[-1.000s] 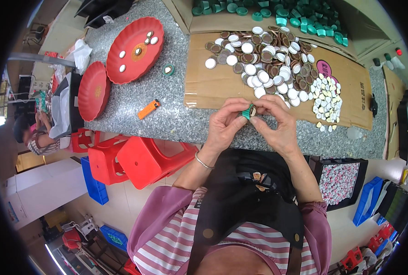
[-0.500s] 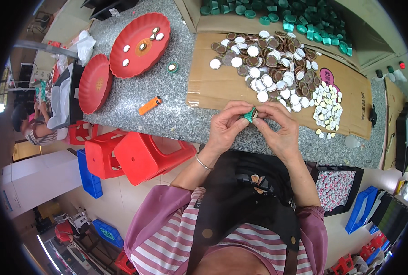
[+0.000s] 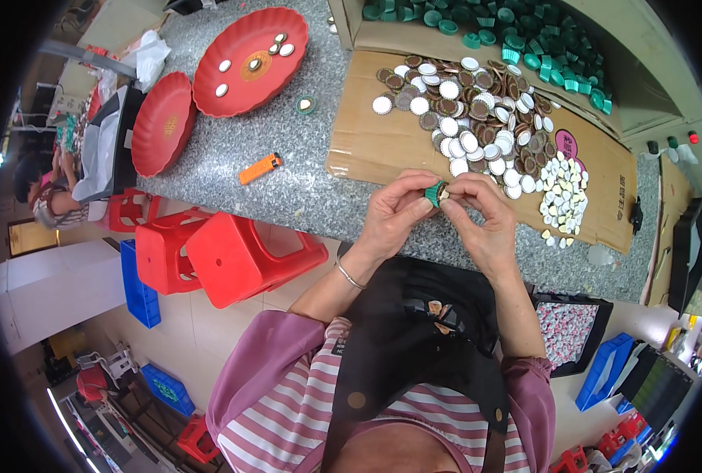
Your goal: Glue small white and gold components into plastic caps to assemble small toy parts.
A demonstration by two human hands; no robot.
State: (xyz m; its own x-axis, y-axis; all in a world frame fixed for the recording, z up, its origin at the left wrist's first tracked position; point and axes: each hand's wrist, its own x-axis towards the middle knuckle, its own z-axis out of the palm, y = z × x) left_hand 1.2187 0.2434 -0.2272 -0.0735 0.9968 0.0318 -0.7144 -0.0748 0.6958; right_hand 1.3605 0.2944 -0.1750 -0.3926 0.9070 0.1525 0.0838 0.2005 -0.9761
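Note:
My left hand pinches a small green fluted cup between thumb and fingers. Close against it, my right hand has its fingertips together on a small pale piece at the cup's mouth; the fingers hide most of that piece. Just beyond my hands, scalloped discs, some brown side up and some white, lie heaped on a flattened cardboard sheet. To their right is a pile of small white and pale yellow heart-shaped pieces.
Many green fluted cups fill a compartment at the back. Two red fluted trays stand at the left, one with several discs in it. An orange lighter and a green cup with a pale centre lie on the granite counter. Red stools stand below.
My hands stay together at the green cup, its opening turned more toward my right fingertips. The whole view has shifted slightly.

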